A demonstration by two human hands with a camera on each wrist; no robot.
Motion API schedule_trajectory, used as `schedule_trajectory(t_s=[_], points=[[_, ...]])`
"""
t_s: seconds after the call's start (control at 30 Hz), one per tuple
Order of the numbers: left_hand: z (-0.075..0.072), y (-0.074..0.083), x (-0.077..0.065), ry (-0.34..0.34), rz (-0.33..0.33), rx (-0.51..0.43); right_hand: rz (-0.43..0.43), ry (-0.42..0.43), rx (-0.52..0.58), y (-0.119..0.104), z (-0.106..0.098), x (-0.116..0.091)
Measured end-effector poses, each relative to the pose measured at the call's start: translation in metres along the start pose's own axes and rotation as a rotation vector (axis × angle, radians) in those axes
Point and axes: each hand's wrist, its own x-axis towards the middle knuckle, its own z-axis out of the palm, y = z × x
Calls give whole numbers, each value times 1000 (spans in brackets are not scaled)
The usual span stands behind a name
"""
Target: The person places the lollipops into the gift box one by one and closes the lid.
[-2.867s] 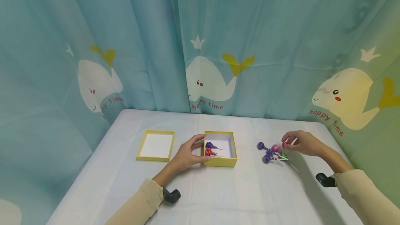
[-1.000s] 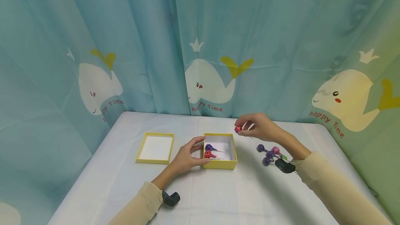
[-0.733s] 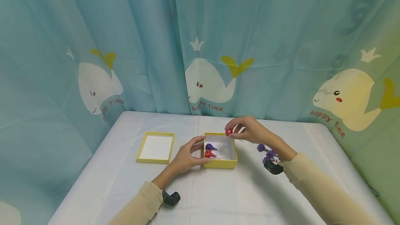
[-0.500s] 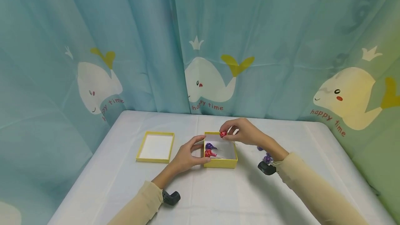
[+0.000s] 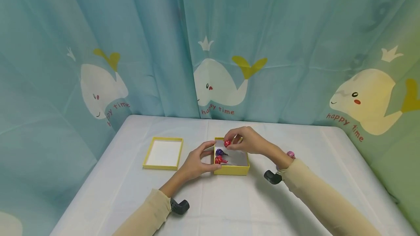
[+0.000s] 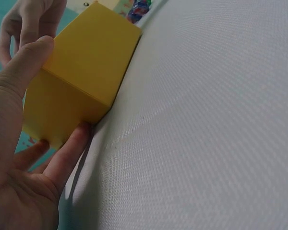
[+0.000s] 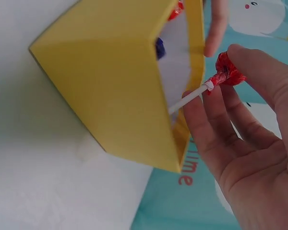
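The yellow open-topped box [image 5: 231,170] stands mid-table, with a purple lollipop [image 5: 220,152] and a red lollipop [image 5: 219,160] lying along its left side. My left hand [image 5: 195,163] holds this box at its left end, thumb on the near side and fingers at the left and far sides, as the left wrist view shows too. Over the box's far part, my right hand [image 5: 248,140] pinches another red lollipop [image 7: 225,71] by its wrapped head between thumb and fingers. In the right wrist view its white stick [image 7: 187,99] reaches across the box opening.
The shallow yellow-rimmed lid [image 5: 163,153] lies inside-up on the white table [image 5: 226,207], left of the box. A pink lollipop [image 5: 290,154] shows beyond my right forearm, which hides the others there. A whale-print curtain [image 5: 157,46] hangs behind the table.
My right hand picked the red lollipop from the pile at the right and carried it left, over the box. My left hand has stayed on the box.
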Motion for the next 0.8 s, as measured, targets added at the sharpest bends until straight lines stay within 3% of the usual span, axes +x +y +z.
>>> schedule_trajectory(t_s=[0.2, 0.8], points=[[-1, -29, 8, -2, 10, 0, 3, -34, 9, 4, 14, 3], [0, -28, 9, -14, 6, 5, 6, -95, 5, 5, 35, 13]])
